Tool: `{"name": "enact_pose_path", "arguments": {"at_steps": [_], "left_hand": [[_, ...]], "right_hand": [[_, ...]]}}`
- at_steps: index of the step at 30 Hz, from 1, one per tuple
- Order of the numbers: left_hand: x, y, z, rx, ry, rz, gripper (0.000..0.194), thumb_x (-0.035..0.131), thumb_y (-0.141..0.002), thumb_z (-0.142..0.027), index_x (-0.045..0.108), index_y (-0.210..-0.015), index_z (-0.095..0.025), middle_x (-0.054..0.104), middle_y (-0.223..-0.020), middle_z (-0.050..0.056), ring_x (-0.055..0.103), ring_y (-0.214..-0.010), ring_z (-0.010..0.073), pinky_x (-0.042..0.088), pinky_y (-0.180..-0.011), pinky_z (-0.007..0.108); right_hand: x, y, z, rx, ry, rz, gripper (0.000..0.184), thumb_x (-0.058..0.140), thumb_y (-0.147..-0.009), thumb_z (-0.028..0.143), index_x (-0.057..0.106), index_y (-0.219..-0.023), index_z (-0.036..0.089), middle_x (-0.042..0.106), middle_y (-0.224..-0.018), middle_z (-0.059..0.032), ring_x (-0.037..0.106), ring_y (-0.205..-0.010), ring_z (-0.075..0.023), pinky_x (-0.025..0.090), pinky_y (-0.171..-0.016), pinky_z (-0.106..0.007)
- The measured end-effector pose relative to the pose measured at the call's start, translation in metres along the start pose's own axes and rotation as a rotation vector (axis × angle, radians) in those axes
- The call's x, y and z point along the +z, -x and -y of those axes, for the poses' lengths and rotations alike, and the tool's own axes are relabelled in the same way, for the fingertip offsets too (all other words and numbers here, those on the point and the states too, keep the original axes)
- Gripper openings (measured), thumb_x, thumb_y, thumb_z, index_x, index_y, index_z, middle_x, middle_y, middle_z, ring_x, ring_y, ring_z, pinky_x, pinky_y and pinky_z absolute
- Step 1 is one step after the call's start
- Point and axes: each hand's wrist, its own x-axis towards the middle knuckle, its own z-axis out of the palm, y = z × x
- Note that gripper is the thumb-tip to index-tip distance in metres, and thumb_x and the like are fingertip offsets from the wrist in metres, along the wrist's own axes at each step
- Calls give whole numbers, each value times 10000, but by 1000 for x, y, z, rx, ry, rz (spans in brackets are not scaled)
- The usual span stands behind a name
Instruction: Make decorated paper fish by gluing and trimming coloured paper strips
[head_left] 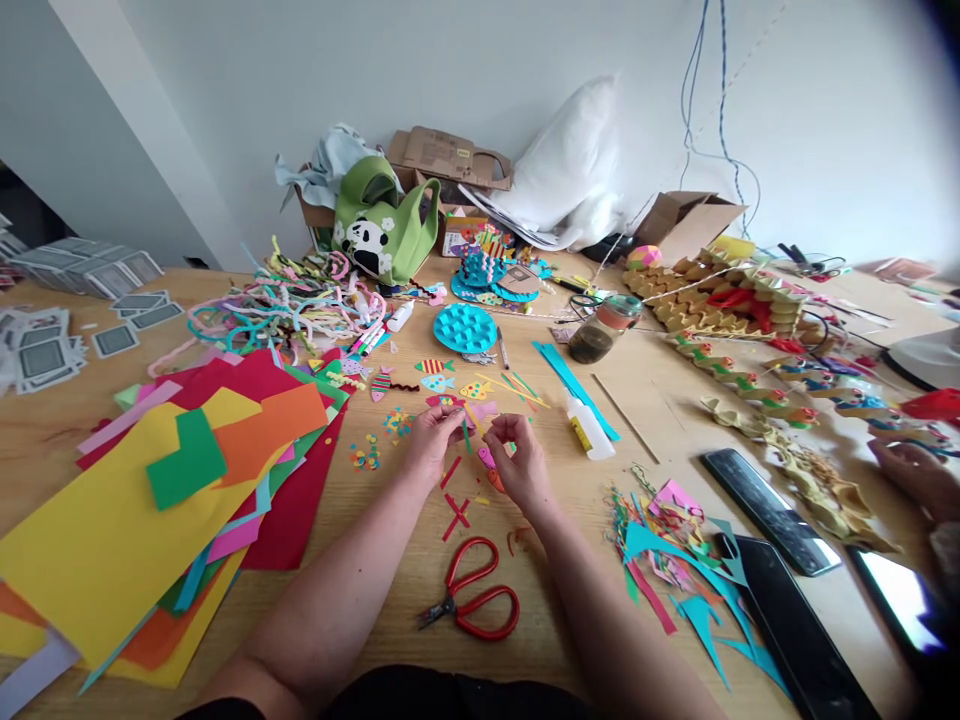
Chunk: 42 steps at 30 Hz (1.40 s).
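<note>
My left hand (437, 440) and my right hand (519, 462) meet over the middle of the table, fingers closed in a pinch. A thin yellow paper strip (475, 418) runs between their fingertips. A short green strip (466, 437) hangs beside my left fingertips; whether it is pinched too I cannot tell. Just beyond lie paper fish, among them a yellow one (475, 390) and a red striped one (435, 367). Red paper strips (456, 512) lie below my hands. Nearer to me rest red-handled scissors (480, 600), their blades pointing left.
Coloured paper sheets (127, 510) pile up at left. A glue bottle (591, 430), a jar (600, 330) and a blue scalloped disc (465, 328) stand beyond my hands. Paper scraps (667, 560) and phones (772, 510) lie at right, near another person's hand (915, 475).
</note>
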Motion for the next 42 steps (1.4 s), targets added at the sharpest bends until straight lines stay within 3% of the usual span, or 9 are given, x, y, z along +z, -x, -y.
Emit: {"name": "enact_pose_path", "arguments": {"at_steps": [15, 42], "left_hand": [[2, 2, 4, -26, 29, -42, 204, 788, -556, -272, 654, -674, -176, 681, -692, 15, 622, -662, 150, 501, -706, 299], [1, 1, 5, -60, 107, -8, 251, 795, -545, -244, 643, -717, -143, 685, -684, 25, 650, -649, 156, 499, -732, 311]], "right_hand": [[9, 5, 0, 26, 18, -10, 84, 497, -799, 205, 476, -880, 212, 556, -774, -6, 521, -692, -142, 448, -667, -293], [11, 6, 1, 36, 12, -11, 41, 511, -804, 204, 493, -840, 208, 573, -779, -7, 522, -697, -143, 443, -674, -287]]}}
